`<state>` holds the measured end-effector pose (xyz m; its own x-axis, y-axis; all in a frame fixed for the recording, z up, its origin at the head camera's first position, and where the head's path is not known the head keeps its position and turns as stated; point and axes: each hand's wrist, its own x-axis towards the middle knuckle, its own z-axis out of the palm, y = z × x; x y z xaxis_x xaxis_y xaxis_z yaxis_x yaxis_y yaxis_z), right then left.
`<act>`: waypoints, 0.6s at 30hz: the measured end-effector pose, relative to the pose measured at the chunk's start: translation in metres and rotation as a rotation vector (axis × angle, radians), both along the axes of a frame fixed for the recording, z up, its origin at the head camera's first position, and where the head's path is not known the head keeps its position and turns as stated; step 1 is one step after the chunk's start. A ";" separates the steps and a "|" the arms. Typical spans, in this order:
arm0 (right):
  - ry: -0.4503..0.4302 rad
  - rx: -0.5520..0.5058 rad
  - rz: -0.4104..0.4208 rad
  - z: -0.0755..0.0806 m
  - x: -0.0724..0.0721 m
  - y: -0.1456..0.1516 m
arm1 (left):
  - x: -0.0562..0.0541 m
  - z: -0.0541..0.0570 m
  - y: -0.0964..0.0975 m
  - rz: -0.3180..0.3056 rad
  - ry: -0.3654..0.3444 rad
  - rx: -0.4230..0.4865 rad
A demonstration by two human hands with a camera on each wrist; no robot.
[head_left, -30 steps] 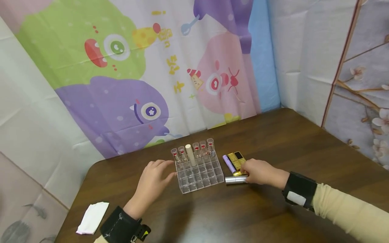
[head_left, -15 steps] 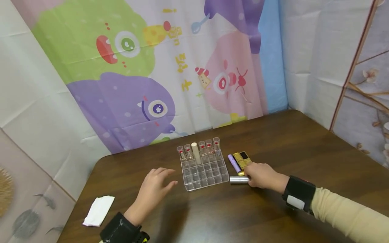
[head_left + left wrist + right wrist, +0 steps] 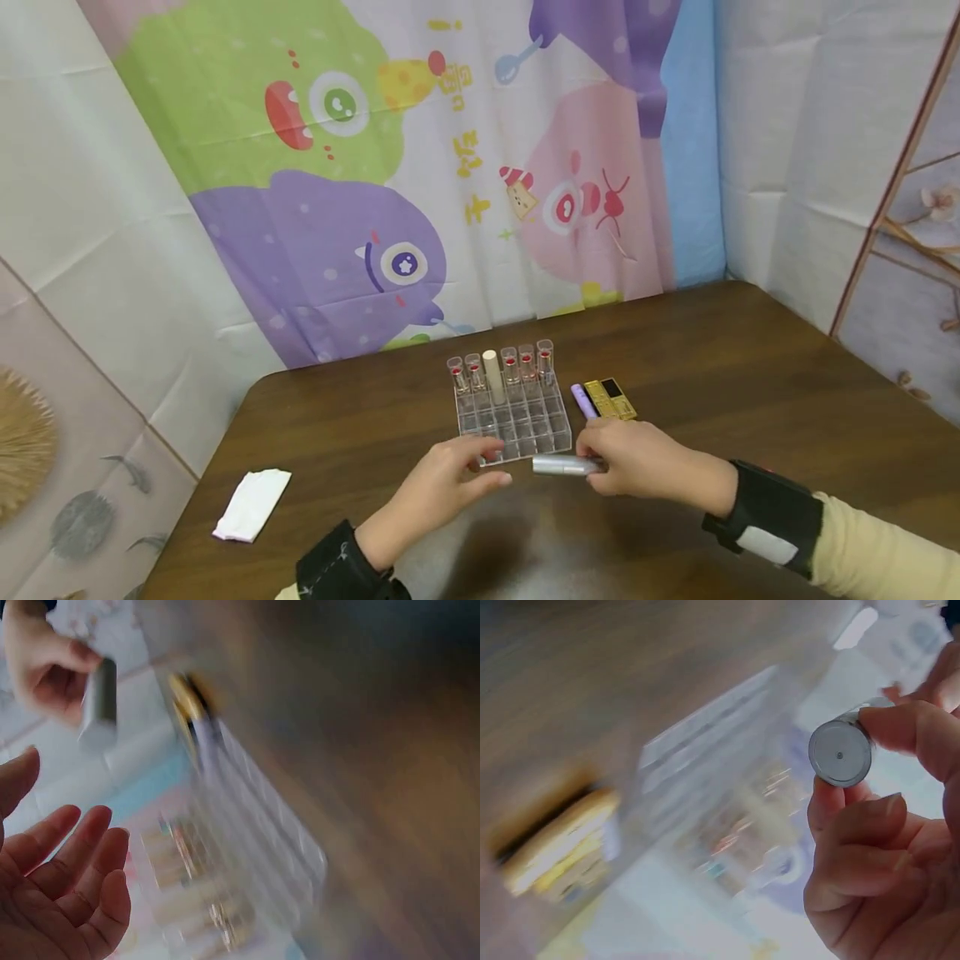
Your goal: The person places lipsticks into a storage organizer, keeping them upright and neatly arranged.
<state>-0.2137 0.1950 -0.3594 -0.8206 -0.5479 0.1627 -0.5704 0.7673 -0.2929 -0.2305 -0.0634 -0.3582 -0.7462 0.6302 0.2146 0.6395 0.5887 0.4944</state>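
Note:
A silver lipstick tube (image 3: 555, 465), lying sideways just in front of the clear organizer, is pinched by my right hand (image 3: 637, 458). In the right wrist view its round silver end (image 3: 841, 755) faces the camera between thumb and fingers. My left hand (image 3: 441, 477) is nearby with fingers apart, holding nothing. It overlaps the organizer's front left corner in the head view. The clear compartmented organizer (image 3: 517, 429) bears several clear-capped lipsticks (image 3: 527, 367) and a pale tube (image 3: 493, 375) standing in its back row. In the left wrist view the left fingers (image 3: 90, 859) are loosely bent.
Right of the organizer lie a lilac tube (image 3: 582, 402) and gold cases (image 3: 611, 398), one with a black part. A white folded cloth or tissue (image 3: 252, 505) lies at the left of the brown table (image 3: 360, 408). A cartoon curtain (image 3: 315, 208) hangs behind.
My right hand has picked up the silver lipstick tube and brought it left and nearer. My left hand has moved right, toward the tube. The head view has shifted slightly.

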 end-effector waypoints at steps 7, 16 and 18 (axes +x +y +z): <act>-0.014 -0.054 0.090 0.012 0.012 -0.023 | 0.012 0.003 0.011 -0.075 -0.028 0.044; -0.030 -0.073 0.057 0.013 0.011 -0.018 | 0.004 0.019 0.000 -0.049 0.298 -0.052; -0.046 -0.073 0.045 0.012 0.011 -0.014 | -0.003 0.026 -0.004 -0.007 0.393 -0.079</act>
